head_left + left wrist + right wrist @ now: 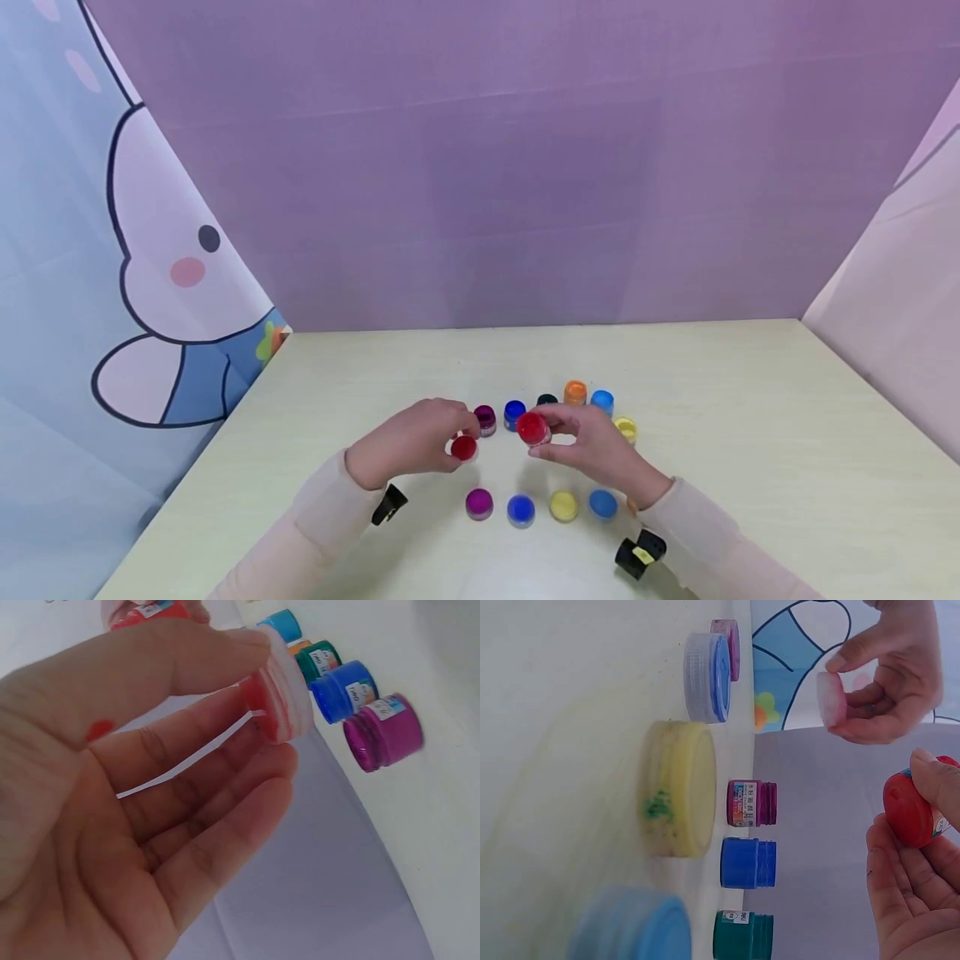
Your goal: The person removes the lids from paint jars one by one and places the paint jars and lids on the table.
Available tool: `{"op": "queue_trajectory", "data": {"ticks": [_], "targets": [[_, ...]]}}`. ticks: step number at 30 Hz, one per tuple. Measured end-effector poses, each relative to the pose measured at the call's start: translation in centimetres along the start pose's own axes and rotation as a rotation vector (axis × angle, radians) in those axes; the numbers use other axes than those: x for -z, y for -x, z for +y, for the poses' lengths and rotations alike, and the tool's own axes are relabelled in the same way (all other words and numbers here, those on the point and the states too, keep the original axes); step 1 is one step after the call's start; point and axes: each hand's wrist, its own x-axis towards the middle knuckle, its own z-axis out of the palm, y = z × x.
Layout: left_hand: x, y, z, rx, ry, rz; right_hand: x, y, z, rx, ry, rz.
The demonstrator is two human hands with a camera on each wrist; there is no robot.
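Note:
My left hand (423, 437) pinches a red lid (463, 448) between thumb and fingertips, above the table. In the left wrist view the lid (281, 694) stands on edge, its pale outer side facing away from the palm. My right hand (596, 446) grips a small red paint jar (533, 428) a short way to the right of the lid. The right wrist view shows the jar (907, 814) held between thumb and fingers, with lid and jar apart. A red smear (100, 730) marks the left hand near the thumb's base.
Behind the hands stand uncapped paint jars: purple (486, 422), blue (513, 414), dark green (547, 399), orange (575, 392), light blue (602, 402) and yellow (626, 429). Nearer lie lids: purple (479, 504), blue (521, 511), yellow (563, 506), light blue (602, 504). The right wrist partly hides an orange one.

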Motion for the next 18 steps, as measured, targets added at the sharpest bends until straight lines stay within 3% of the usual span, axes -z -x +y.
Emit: {"op": "queue_trajectory", "data": {"ticks": [7, 18], "targets": [[-0.4, 0.6, -0.1, 0.086, 0.01, -0.099, 0.0, 0.1, 0.1, -0.006, 0.01, 0.004], [-1.4, 1.4, -0.2, 0.127, 0.003, -0.185, 0.2, 0.2, 0.0, 0.004, -0.008, 0.001]]}}
